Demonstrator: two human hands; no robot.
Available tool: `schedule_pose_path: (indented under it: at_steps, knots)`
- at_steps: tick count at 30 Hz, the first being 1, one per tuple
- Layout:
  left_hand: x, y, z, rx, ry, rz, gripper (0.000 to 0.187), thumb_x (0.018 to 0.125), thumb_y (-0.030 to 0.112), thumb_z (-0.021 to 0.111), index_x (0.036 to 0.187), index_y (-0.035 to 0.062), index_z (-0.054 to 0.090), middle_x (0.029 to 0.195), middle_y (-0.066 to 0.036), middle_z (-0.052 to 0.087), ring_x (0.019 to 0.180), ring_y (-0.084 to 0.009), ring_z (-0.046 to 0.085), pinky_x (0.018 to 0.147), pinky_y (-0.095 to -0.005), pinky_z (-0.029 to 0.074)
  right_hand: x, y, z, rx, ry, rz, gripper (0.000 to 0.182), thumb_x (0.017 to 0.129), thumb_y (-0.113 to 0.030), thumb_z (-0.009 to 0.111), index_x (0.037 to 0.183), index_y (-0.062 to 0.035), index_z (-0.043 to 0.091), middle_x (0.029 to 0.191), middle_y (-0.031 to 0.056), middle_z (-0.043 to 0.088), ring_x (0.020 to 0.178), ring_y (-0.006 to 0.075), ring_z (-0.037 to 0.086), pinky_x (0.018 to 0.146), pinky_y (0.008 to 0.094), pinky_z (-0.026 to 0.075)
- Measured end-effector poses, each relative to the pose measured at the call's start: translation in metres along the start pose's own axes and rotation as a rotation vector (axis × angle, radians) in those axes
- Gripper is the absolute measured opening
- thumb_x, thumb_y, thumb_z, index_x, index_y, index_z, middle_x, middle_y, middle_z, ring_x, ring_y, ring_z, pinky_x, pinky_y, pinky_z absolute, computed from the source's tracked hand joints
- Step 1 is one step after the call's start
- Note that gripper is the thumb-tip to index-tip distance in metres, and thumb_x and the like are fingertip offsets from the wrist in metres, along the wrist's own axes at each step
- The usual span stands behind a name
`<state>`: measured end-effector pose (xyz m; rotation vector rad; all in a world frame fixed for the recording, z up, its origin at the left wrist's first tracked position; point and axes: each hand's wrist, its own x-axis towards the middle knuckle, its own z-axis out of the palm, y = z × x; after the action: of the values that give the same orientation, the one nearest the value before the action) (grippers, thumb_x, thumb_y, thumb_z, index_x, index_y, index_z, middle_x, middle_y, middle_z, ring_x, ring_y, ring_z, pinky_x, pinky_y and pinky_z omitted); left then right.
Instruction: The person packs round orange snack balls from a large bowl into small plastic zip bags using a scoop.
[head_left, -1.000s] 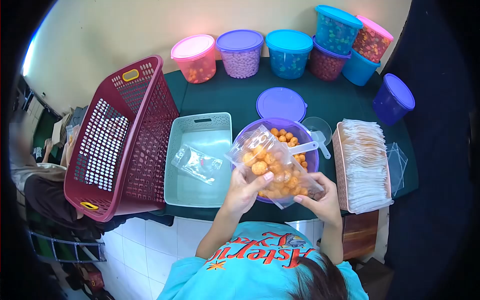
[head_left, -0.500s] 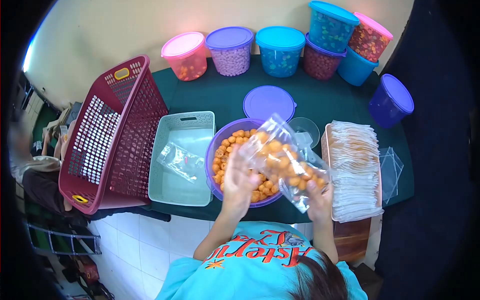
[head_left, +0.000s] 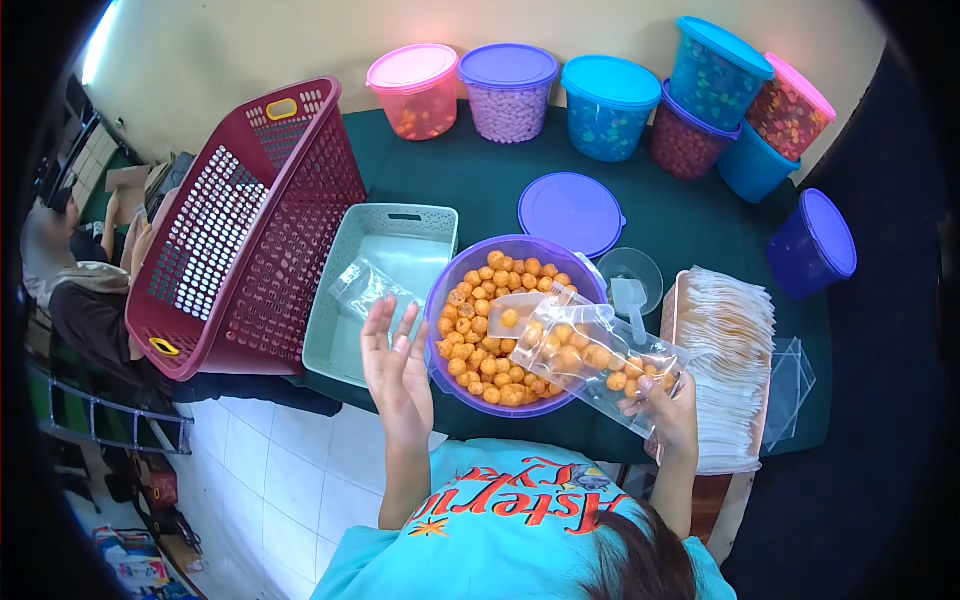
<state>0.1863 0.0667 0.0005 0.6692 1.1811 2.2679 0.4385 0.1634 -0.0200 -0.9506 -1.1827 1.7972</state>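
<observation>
My right hand (head_left: 662, 405) grips the lower right end of a clear plastic bag (head_left: 600, 358) with several orange balls inside. The bag lies tilted over the right part of a purple tub (head_left: 437, 366) of orange snack balls (head_left: 490, 340). A translucent scoop-like piece (head_left: 508, 314) shows at the bag's upper left end. My left hand (head_left: 398, 370) is raised, fingers apart and empty, between the tub and a pale green basket (head_left: 330, 330). In that basket lies a clear packet (head_left: 365, 287).
A maroon laundry basket (head_left: 290, 230) stands at the left, with a person (head_left: 85, 310) beyond. Purple lid (head_left: 570, 215) and clear dish with a white spoon (head_left: 630, 290) lie behind the tub. Packed bags (head_left: 720, 370) fill a tray at right. Lidded tubs (head_left: 612, 108) line the back.
My left hand has let go of the bag and moved left, its fingers spreading. The bag has tilted lower toward the right in my right hand. The whole view has shifted.
</observation>
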Motion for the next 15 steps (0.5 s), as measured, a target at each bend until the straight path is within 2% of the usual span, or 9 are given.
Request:
schedule_pose_path:
  at_steps: [3,5,10,12,13,14,15]
  knots:
    - [-0.005,-0.002,0.002,0.01,0.001,-0.024,0.051,0.081,0.016,0.048,0.125,-0.0007,0.026,0.123,-0.014,0.031,0.114,-0.0241,0.036,0.096,-0.0361,0.032,-0.001,-0.001,-0.003,-0.031,-0.046,0.039,0.03,0.076,-0.01,0.06,0.098,0.0067,0.047,0.079,0.0156,0.059,0.057,0.0189,0.061,0.049,0.0262,0.053]
    - [-0.008,-0.002,0.003,0.021,-0.009,-0.034,0.05,0.081,0.015,0.048,0.124,-0.0006,0.027,0.123,-0.014,0.031,0.114,-0.0242,0.037,0.096,-0.0362,0.032,-0.003,-0.001,-0.005,0.014,0.07,0.016,0.03,0.076,-0.011,0.061,0.098,0.0061,0.048,0.08,0.0157,0.059,0.057,0.0198,0.061,0.049,0.0263,0.053]
    - [-0.017,-0.002,0.012,0.043,-0.051,-0.078,0.047,0.079,0.011,0.047,0.121,0.0005,0.03,0.123,-0.014,0.032,0.112,-0.0239,0.038,0.096,-0.0365,0.032,-0.006,0.002,-0.01,0.052,-0.008,-0.021,0.031,0.076,-0.011,0.061,0.099,0.0058,0.048,0.083,0.0148,0.059,0.059,0.0196,0.061,0.049,0.0259,0.052]
    - [-0.023,-0.003,0.02,0.045,-0.09,-0.097,0.046,0.078,0.01,0.047,0.121,0.0006,0.031,0.122,-0.013,0.033,0.112,-0.024,0.038,0.096,-0.0366,0.031,-0.005,0.004,-0.007,0.155,-0.01,-0.183,0.035,0.076,-0.011,0.061,0.102,0.0054,0.046,0.086,0.0148,0.059,0.065,0.0201,0.062,0.052,0.0272,0.053]
    - [-0.026,-0.004,0.024,0.049,-0.131,-0.125,0.046,0.078,0.009,0.047,0.12,0.0007,0.031,0.121,-0.013,0.034,0.112,-0.0241,0.038,0.096,-0.0367,0.031,-0.003,0.008,-0.005,0.156,-0.014,-0.189,0.035,0.076,-0.011,0.061,0.102,0.0054,0.046,0.086,0.0148,0.059,0.065,0.0201,0.062,0.052,0.0272,0.053]
    - [-0.028,-0.01,0.023,0.055,-0.226,-0.121,0.049,0.08,0.014,0.049,0.123,-0.0006,0.03,0.124,-0.014,0.033,0.115,-0.0248,0.036,0.097,-0.0378,0.03,-0.002,0.015,-0.003,0.229,-0.031,-0.211,0.037,0.075,-0.012,0.062,0.104,0.0048,0.046,0.089,0.015,0.058,0.071,0.0205,0.061,0.057,0.0288,0.053]
    - [-0.029,-0.012,0.027,0.054,-0.23,-0.116,0.049,0.08,0.014,0.049,0.123,-0.0006,0.03,0.124,-0.014,0.033,0.115,-0.0248,0.036,0.097,-0.0378,0.03,-0.001,0.018,-0.003,0.302,-0.049,-0.233,0.039,0.075,-0.012,0.063,0.105,0.0042,0.045,0.092,0.0151,0.058,0.077,0.0209,0.061,0.061,0.0304,0.054]
